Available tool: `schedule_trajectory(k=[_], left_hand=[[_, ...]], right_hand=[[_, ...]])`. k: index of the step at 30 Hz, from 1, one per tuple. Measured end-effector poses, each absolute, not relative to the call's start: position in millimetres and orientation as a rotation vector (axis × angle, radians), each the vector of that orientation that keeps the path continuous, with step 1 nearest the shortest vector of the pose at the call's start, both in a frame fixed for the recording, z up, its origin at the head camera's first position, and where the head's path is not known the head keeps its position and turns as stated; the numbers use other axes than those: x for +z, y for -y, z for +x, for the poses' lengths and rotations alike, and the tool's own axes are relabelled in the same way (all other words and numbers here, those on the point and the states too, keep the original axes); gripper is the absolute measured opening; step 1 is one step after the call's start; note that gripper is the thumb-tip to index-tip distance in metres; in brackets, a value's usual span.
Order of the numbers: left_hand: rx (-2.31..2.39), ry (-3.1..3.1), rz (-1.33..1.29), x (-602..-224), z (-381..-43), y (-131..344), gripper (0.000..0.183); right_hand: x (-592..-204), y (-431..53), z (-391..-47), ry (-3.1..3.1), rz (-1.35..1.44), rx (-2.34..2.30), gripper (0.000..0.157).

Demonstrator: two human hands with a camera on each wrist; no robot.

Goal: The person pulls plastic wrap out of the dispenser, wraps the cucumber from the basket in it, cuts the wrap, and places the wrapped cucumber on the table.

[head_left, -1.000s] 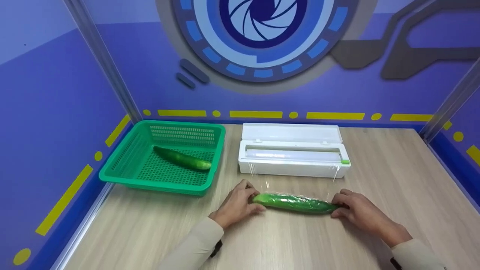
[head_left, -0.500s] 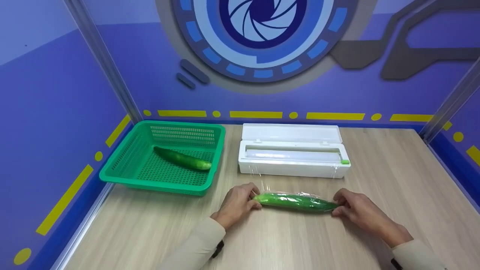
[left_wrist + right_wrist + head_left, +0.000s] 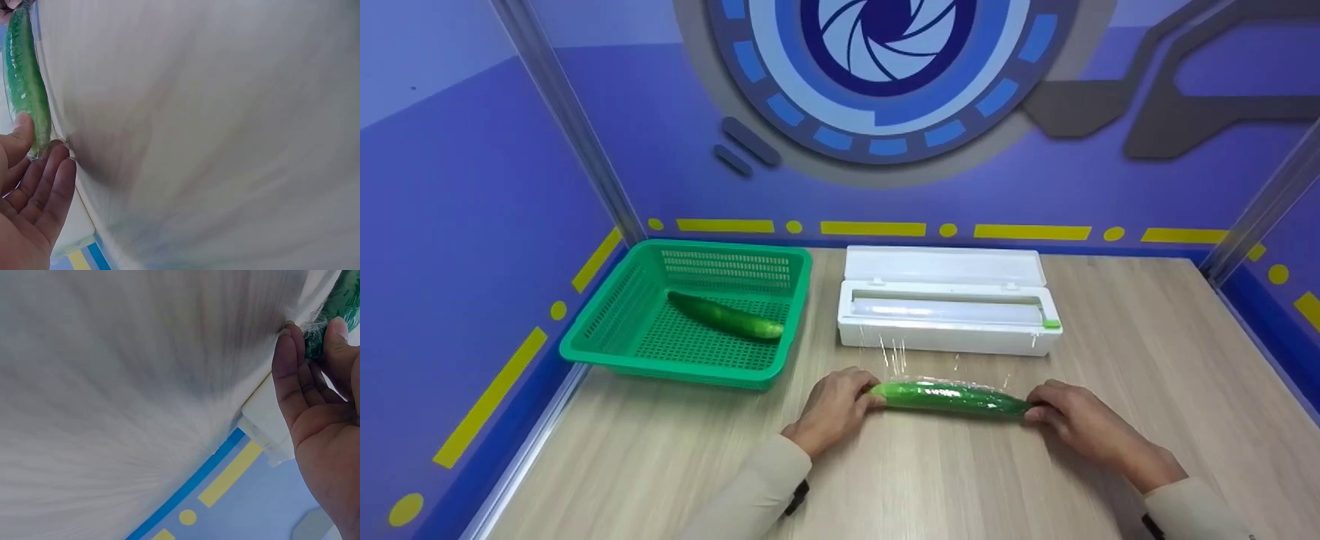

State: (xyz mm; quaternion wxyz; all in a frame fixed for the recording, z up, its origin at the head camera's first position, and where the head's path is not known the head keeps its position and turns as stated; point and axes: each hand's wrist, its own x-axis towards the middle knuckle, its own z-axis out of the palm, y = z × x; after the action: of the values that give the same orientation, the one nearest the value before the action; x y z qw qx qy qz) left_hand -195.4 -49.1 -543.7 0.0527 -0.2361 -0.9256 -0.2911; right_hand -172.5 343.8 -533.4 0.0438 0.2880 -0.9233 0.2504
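Observation:
A cucumber (image 3: 952, 397) in shiny cling film lies crosswise on the table, just in front of the white film box. My left hand (image 3: 834, 409) holds its pale end; in the left wrist view the thumb lies on the film and the fingers (image 3: 48, 188) reach under the tip. My right hand (image 3: 1084, 420) grips the dark end, where bunched film shows between thumb and fingers in the right wrist view. Clear film (image 3: 894, 356) stretches from the cucumber back to the box (image 3: 945, 339), whose lid stands up, with the film roll (image 3: 945, 310) inside.
To the left stands a green basket (image 3: 690, 371) with a second, unwrapped cucumber (image 3: 724, 316) in it. A green slider (image 3: 1051, 324) sits at the box's right front edge. Blue printed walls border the wooden table (image 3: 930, 480) at the back and sides.
The cucumber has rolled slightly away from me, towards the box. My left thumb has come up from below onto its near side, and my right thumb has shifted slightly forward too.

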Motion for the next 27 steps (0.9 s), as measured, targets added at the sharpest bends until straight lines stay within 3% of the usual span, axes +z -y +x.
schedule_trajectory(k=[7,14,27], left_hand=[[-0.921,2.774,-0.720,-545.6,-196.9,48.6,0.036],[-0.919,2.775,-0.718,-545.3,-200.9,46.0,0.033],[-1.028,2.767,-0.759,-547.1,-204.0,46.2,0.024]], right_hand=[[-531.7,-347.2,-179.2,2.853,0.942,0.861,0.003],[-529.8,-347.7,-181.2,2.945,0.908,0.958,0.011],[-532.4,-342.8,-172.0,2.946,0.717,1.170,0.009]])
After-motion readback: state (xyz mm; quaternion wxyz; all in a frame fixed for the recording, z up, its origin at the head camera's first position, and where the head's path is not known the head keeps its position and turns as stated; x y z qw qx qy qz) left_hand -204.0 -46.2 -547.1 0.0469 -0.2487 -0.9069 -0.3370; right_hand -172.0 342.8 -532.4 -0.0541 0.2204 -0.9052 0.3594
